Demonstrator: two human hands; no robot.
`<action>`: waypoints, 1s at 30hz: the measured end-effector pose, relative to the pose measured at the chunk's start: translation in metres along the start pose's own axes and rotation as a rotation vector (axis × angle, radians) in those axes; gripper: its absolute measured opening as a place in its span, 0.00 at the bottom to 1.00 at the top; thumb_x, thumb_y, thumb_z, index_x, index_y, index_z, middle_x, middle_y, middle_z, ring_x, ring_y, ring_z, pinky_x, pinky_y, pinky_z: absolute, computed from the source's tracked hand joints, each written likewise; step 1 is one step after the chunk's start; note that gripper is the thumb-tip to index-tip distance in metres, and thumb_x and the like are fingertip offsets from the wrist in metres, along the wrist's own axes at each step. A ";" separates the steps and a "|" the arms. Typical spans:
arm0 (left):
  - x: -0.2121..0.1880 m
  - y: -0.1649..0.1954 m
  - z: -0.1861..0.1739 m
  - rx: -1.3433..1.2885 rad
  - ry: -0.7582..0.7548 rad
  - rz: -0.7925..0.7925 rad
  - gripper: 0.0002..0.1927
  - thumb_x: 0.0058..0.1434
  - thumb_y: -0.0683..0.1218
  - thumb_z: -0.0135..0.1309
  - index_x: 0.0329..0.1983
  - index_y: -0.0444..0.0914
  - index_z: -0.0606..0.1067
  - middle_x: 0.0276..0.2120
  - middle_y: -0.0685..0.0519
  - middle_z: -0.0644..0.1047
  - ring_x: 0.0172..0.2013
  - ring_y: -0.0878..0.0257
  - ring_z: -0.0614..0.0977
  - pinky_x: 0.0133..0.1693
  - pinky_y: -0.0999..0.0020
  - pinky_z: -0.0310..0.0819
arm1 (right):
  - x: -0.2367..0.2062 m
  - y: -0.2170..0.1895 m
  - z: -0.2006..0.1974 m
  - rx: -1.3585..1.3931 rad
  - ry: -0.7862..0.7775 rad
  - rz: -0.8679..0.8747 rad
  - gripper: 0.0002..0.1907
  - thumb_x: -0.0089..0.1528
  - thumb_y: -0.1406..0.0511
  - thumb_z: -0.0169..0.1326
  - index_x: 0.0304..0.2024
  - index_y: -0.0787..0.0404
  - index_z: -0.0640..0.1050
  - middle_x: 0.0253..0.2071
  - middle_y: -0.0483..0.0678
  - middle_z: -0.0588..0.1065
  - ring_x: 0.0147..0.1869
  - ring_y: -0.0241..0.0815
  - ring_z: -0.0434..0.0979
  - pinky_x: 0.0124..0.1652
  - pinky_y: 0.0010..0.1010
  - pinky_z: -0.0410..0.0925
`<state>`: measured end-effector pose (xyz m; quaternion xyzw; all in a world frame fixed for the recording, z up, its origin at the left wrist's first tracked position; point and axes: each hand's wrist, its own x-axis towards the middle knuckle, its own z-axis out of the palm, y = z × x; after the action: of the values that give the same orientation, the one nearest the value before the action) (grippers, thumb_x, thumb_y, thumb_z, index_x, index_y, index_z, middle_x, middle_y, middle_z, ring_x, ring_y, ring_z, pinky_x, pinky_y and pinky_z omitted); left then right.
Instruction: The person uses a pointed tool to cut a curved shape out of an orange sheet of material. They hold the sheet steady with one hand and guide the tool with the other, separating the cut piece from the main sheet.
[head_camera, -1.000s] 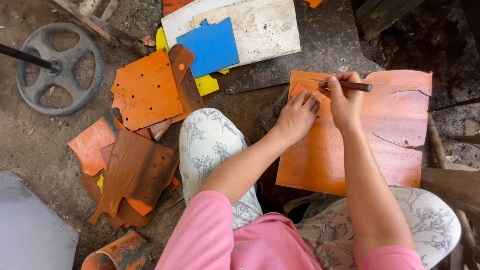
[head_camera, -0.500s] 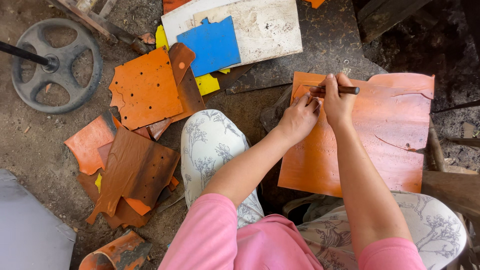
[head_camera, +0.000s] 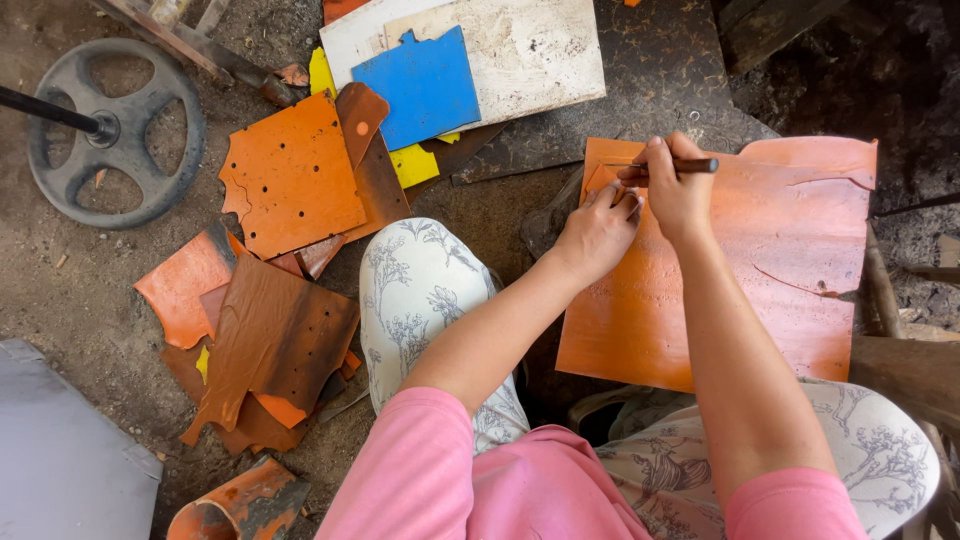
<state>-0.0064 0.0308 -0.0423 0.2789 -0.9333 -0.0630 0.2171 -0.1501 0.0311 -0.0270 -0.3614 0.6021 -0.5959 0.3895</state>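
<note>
Right now the large orange sheet (head_camera: 740, 280) lies across the person's lap and a dark block beyond the knees, its far edge toward the top of the view, a long tear showing along its right side. The right hand (head_camera: 680, 195) is clenched around a slim dark-handled tool (head_camera: 685, 166), held almost level with its tip hidden near the sheet's upper left corner; the left hand (head_camera: 598, 232) rests flat beside it, fingers spread and pressing the sheet down, grasping nothing. The fingertips of that left hand sit just beside the tool's working end, so a slip of the tool would likely land on them. The sheet is propped only on the knees in patterned trousers (head_camera: 420, 300) and the block, so it could sag or slide under pressure and send the tool off its line, and the existing tear could run further if the sheet is tugged. Whether the tool has a blade or a point cannot be told. Off to the left, well apart, lie a perforated orange piece (head_camera: 290, 175), a heap of brown and orange scraps (head_camera: 265, 350), a blue cut-out (head_camera: 420, 85) on a pale board (head_camera: 520, 50), and a grey metal wheel (head_camera: 115, 130) on the dirt floor.
</note>
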 end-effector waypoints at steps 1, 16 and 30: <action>-0.001 0.000 0.000 0.010 -0.004 -0.001 0.14 0.61 0.41 0.53 0.49 0.31 0.78 0.51 0.44 0.76 0.60 0.46 0.76 0.55 0.48 0.79 | 0.004 -0.005 -0.001 -0.041 -0.031 0.002 0.14 0.74 0.68 0.48 0.32 0.66 0.69 0.32 0.49 0.76 0.35 0.39 0.83 0.35 0.31 0.77; 0.003 -0.003 -0.007 -0.009 -0.025 0.044 0.18 0.57 0.38 0.54 0.51 0.32 0.79 0.57 0.45 0.75 0.59 0.49 0.76 0.49 0.58 0.82 | 0.021 -0.049 -0.042 -0.505 -0.201 0.039 0.16 0.72 0.67 0.52 0.29 0.68 0.72 0.30 0.52 0.77 0.35 0.42 0.85 0.32 0.30 0.76; 0.004 -0.002 -0.004 -0.027 -0.032 0.029 0.16 0.59 0.38 0.54 0.51 0.34 0.80 0.57 0.46 0.77 0.59 0.50 0.77 0.49 0.61 0.83 | 0.013 -0.041 -0.058 -0.418 -0.219 0.005 0.18 0.74 0.66 0.51 0.29 0.67 0.70 0.30 0.50 0.76 0.36 0.41 0.85 0.32 0.28 0.75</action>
<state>-0.0069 0.0271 -0.0372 0.2612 -0.9397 -0.0770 0.2068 -0.2097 0.0433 0.0131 -0.4953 0.6676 -0.4145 0.3705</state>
